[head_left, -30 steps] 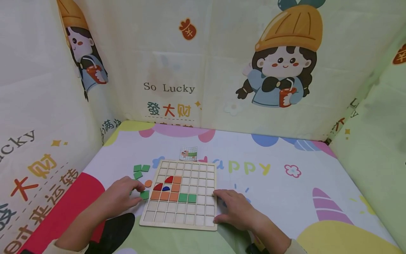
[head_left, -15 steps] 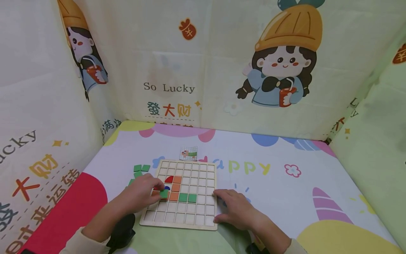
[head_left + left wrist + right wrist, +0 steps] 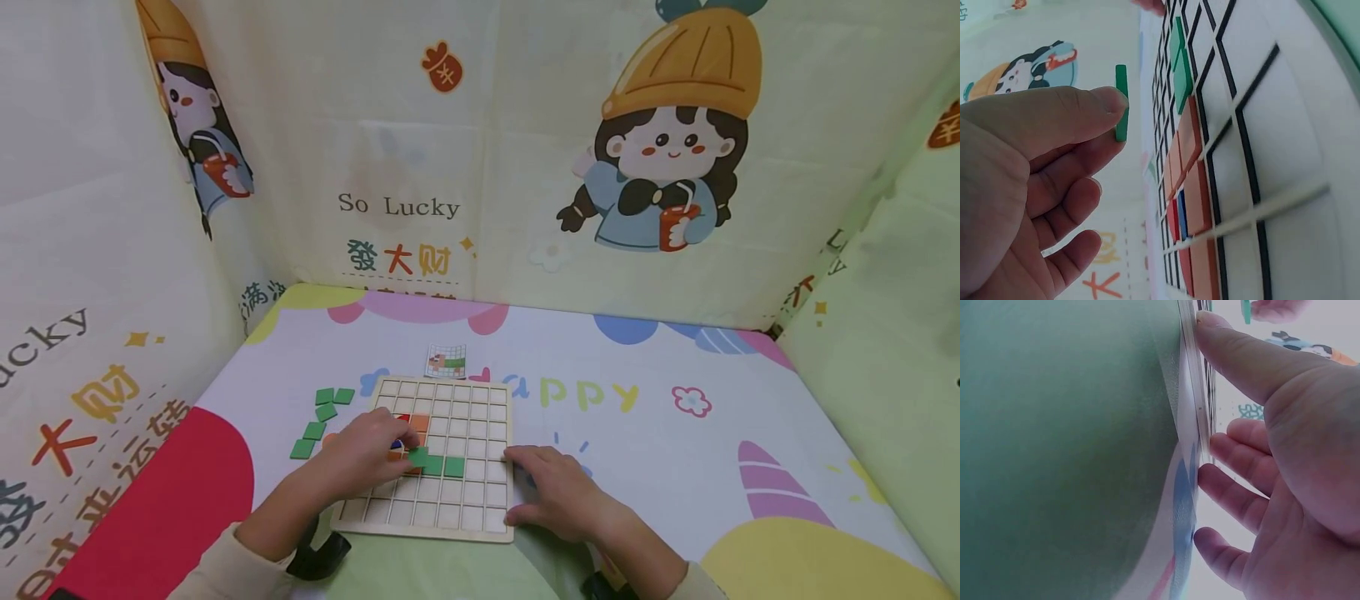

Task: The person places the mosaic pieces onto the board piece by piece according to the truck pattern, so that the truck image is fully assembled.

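My left hand (image 3: 363, 454) pinches a small green square tile (image 3: 1121, 119) between thumb and forefinger, above the wooden grid board (image 3: 457, 521). The left wrist view shows this tile edge-on, apart from the board. Beneath the hand, orange squares (image 3: 1190, 128), red pieces and a blue piece (image 3: 1183, 212) sit in grid cells, partly hidden in the head view. To their right, two green tiles (image 3: 454, 467) fill neighbouring cells. My right hand (image 3: 558, 493) rests its thumb and fingertips along the board's right edge, fingers loosely extended.
Several loose green tiles (image 3: 326, 412) lie left of the board, with an orange piece (image 3: 328, 439) partly behind the left hand. Behind the board is a small picture card (image 3: 446, 362) showing a gridded pattern. A printed curtain (image 3: 517, 275) stands along the table's back.
My left hand has picked up a green tile from beside the board and carried it right, over the board, toward the two placed green tiles. The right hand stays at the edge.
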Demonstrator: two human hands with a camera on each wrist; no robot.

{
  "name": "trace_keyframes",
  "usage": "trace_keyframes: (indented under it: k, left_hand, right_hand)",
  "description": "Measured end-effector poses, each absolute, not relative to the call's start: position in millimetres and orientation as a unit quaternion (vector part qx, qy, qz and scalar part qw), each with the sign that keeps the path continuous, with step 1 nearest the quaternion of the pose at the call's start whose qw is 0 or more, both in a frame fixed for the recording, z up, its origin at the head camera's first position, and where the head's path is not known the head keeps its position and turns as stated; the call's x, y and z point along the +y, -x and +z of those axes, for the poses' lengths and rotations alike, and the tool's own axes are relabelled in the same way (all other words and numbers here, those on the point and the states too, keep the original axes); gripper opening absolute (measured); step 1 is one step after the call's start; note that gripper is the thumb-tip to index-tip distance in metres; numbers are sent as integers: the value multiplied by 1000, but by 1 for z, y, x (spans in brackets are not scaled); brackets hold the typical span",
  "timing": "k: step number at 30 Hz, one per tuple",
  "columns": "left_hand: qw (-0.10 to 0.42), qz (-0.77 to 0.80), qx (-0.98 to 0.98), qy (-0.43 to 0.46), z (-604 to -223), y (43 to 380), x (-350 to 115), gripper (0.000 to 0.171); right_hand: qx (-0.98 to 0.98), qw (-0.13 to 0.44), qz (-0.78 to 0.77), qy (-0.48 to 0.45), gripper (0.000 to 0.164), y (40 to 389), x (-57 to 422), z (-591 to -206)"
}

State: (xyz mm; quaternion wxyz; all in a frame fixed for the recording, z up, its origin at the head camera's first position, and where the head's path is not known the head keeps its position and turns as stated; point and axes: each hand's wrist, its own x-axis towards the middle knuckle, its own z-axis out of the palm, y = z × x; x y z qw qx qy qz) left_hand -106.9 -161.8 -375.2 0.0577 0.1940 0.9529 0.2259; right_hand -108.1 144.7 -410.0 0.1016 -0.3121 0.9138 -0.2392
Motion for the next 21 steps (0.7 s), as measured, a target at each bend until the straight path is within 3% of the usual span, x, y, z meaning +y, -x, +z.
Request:
trace_keyframes:
  k: [5, 21]
  left_hand:
    - [44, 221, 948, -223, -376, 110, -154, 11]
    - [87, 234, 940, -232, -387, 122, -121, 18]
  right_hand:
    - [914, 107, -241, 309, 73, 109, 145, -409]
    - [914, 124, -240, 302, 74, 108, 144, -407]
